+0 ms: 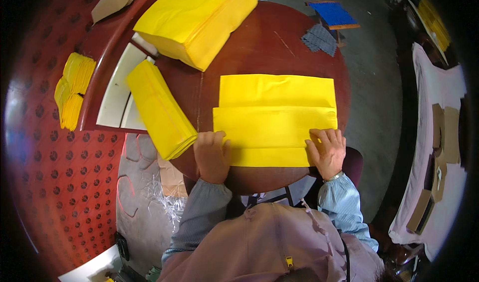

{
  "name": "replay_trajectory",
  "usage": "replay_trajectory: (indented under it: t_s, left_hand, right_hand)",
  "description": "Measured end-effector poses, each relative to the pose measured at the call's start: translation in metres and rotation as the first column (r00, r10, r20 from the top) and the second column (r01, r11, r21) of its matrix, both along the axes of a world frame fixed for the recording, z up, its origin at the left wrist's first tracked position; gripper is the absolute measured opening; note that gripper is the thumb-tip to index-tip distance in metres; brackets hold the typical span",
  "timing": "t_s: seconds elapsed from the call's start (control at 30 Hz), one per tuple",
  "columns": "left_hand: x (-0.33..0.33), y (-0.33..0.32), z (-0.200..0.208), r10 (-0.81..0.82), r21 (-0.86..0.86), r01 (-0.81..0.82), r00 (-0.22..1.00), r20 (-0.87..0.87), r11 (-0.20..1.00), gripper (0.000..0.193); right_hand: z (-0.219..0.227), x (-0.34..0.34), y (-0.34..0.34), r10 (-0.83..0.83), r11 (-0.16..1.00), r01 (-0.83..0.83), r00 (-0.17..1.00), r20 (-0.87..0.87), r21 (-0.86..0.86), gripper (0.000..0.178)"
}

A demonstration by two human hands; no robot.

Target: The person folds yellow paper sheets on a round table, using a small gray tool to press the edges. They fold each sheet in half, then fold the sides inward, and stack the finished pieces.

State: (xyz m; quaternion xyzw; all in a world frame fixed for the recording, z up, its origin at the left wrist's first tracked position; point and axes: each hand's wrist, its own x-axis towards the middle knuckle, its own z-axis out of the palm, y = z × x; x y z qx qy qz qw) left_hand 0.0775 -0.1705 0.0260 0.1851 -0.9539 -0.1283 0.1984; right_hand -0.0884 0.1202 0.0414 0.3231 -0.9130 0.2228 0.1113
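A yellow folded sheet (274, 125) lies on the dark red round table in front of me, in three overlapping bands running left to right. Whether it is cloth or plastic I cannot tell. My left hand (212, 156) holds its left side, fingers bent and thumb beside the lower fold line. At the right side, my right hand (329, 152) grips the same sheet with curled fingers on top and the thumb near that fold. The fingertips' undersides are hidden. Left of my left hand lies a long folded yellow bundle (162, 110), its near end close to my fingers.
A big yellow stack (199, 22) sits at the far left of the round table (279, 27). A grey cloth (319, 40) lies by its far right edge, near a blue-topped stool (333, 14). More yellow bundles (75, 90) rest on the red patterned surface. Cardboard pieces (439, 162) lie right.
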Motion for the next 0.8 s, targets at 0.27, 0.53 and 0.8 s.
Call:
replay_trajectory:
  t_s: [0.27, 0.53, 0.8]
  left_hand:
    - [0.011, 0.004, 0.003, 0.082, 0.023, -0.081, 0.995, -0.058, 0.996, 0.022]
    - [-0.046, 0.045, 0.008, -0.155, 0.131, 0.179, 0.973, -0.171, 0.975, 0.021]
    - [-0.042, 0.035, 0.001, -0.119, 0.195, 0.121, 0.993, -0.019, 0.973, 0.016]
  right_hand:
    - [-0.003, 0.001, -0.002, -0.003, 0.999, 0.003, 1.0, 0.01, 0.041, 0.031]
    - [-0.002, 0.001, -0.003, 0.001, 0.998, -0.001, 1.0, -0.001, 0.056, 0.031]
    - [-0.001, -0.001, 0.003, -0.026, 0.998, 0.026, 1.0, 0.007, 0.059, 0.033]
